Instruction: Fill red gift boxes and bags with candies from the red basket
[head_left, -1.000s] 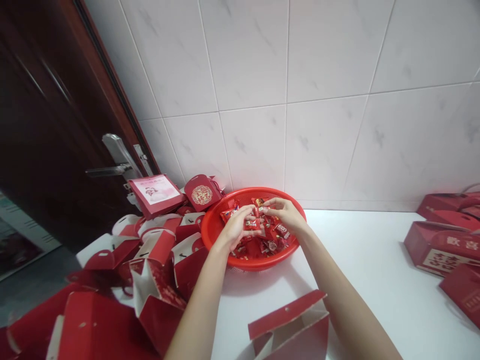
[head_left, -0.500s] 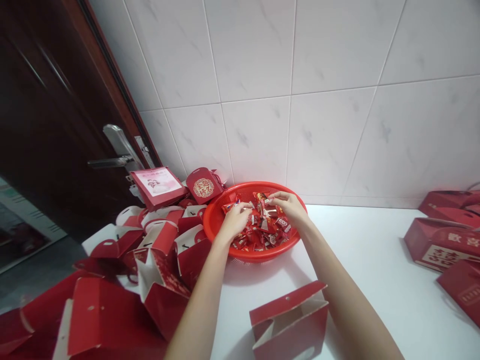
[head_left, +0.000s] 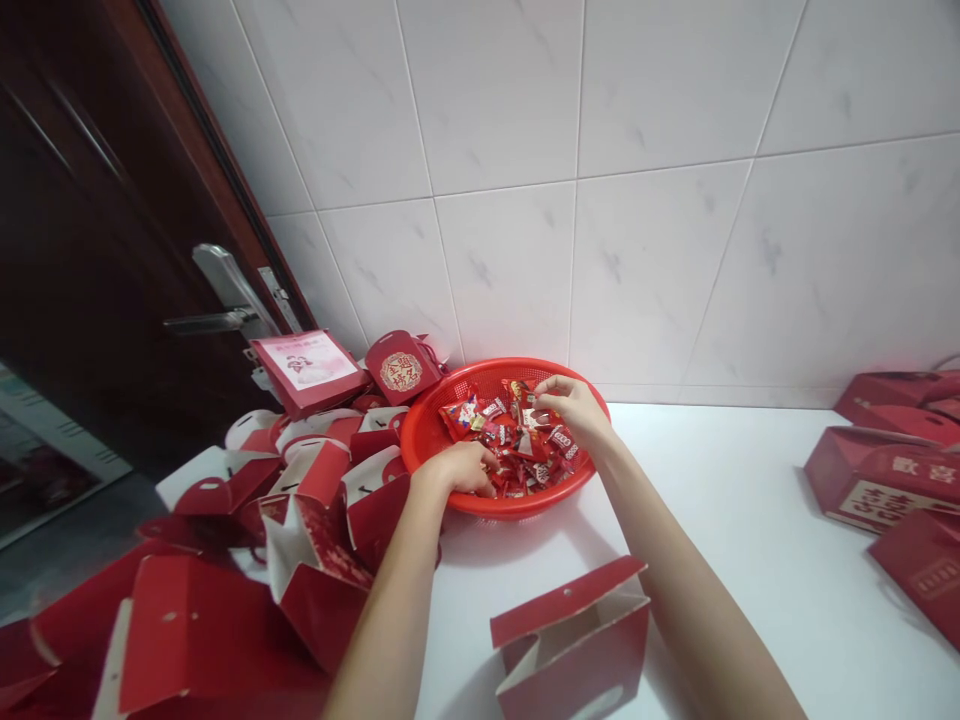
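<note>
A red plastic basket (head_left: 424,440) with a perforated wall holds several red-wrapped candies (head_left: 529,445). My left hand (head_left: 459,468) reaches into its near left side, the fingers bent, slightly apart and touching the candies. Over the right part of the basket is my right hand (head_left: 574,408), thumb and fingers curled together above the candies; whatever they pinch is too small to make out. Between my forearms an open red gift box (head_left: 574,650) stands on the white table, its pale inside showing from above.
Several red gift boxes (head_left: 225,630), many with open flaps, crowd the left side. More closed red boxes (head_left: 885,480) stand at the right edge. Behind the table (head_left: 705,480) rises a tiled wall (head_left: 510,270); a dark door (head_left: 112,200) with a metal handle is at left.
My left hand has moved down and nearer to me within the basket, uncovering candies at the back left. The right hand stays at about the same place. The view has shifted slightly.
</note>
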